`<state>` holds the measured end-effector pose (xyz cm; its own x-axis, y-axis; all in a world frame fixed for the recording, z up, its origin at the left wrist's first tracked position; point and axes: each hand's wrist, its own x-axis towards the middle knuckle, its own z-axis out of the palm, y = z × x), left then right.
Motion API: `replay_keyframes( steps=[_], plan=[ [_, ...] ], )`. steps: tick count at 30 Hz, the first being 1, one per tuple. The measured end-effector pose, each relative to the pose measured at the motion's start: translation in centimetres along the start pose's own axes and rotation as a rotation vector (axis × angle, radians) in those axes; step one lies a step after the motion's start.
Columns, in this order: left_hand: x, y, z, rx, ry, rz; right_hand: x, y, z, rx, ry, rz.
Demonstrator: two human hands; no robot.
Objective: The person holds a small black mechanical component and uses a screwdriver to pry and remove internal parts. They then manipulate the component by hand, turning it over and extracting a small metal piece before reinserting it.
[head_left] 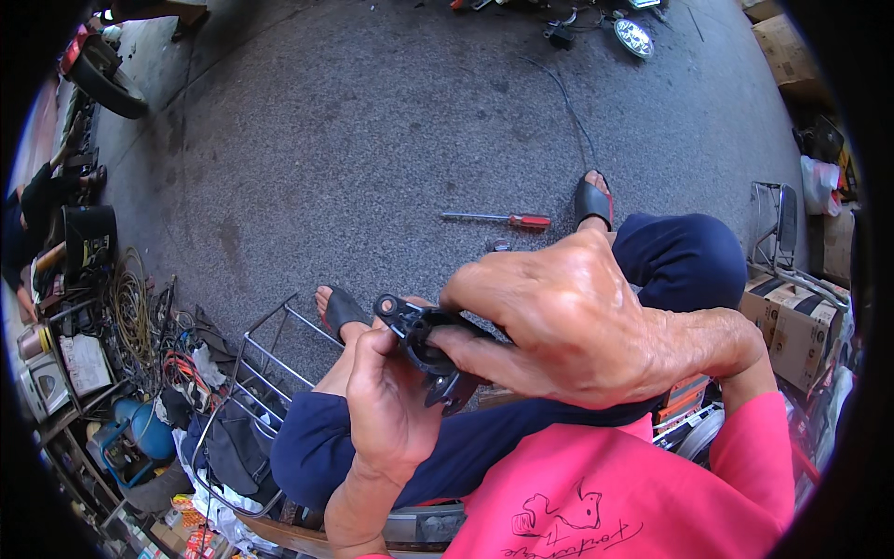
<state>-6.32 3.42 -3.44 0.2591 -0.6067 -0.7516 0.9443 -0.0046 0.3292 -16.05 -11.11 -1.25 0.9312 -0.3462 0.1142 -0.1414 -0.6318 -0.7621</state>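
Between my two hands, above my lap, is a black moulded part (406, 321) with a round opening and a lug with a bolt hole at its upper left end. My left hand (389, 405) grips it from below and the left, thumb along its side. Reaching over from the right, my right hand (568, 321) holds its other side, with a finger or thumb at the round opening. The right hand covers much of the part, so its full shape and exact kind cannot be made out. Beyond my hands, a screwdriver (529, 222) with a red handle lies on the floor.
A bent metal rack (251, 373) stands left of my knee. Coiled cables (140, 303) and a blue machine (140, 433) clutter the left side, where another person (42, 210) is partly visible. A wheel (104, 79) stands far left, a round lamp (634, 39) far right. Cardboard boxes (787, 326) are at right.
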Motion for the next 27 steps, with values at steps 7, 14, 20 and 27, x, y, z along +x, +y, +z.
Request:
replay_keyframes(
  steps=[7, 14, 20, 27],
  plan=[
    [0.4, 0.3, -1.3, -0.117, -0.295, 0.213, -0.5, -0.9, 0.1, 0.104, 0.063, -0.098],
    [0.0, -0.4, -1.1, 0.088, -0.279, 0.392, 0.0, -0.6, 0.3, 0.139, -0.029, 0.024],
    [0.2, -0.9, -0.7, 0.242, -0.138, 0.423, 0.1, -0.3, 0.5, 0.225, -0.091, 0.127],
    [0.6, -0.6, -1.3, 0.120, -0.210, 0.290, 0.3, 0.1, -0.3, 0.297, -0.202, 0.106]
  ],
)
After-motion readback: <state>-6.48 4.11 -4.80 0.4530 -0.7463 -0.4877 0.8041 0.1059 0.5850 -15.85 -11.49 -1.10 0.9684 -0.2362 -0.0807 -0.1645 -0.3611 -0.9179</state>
